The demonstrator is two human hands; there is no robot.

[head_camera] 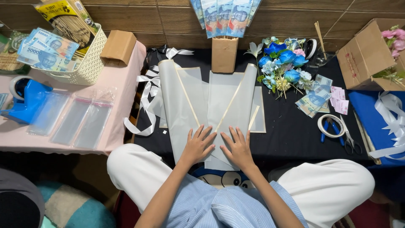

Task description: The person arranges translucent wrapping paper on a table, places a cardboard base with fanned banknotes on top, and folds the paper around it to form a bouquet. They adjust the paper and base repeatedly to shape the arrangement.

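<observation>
Head view: wrapping sheets (211, 105) fanned lengthwise away.

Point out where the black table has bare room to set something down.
Bare black cloth lies between the wrapping sheets and the tape roll, below the banknotes. The far right edge is crowded: flowers, scissors, cardboard box.

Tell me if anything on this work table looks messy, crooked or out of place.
Mostly orderly. Both hands, left hand and right hand, press flat on the translucent white wrapping sheets. The white satin ribbon trails loosely over the black table's left edge.
</observation>
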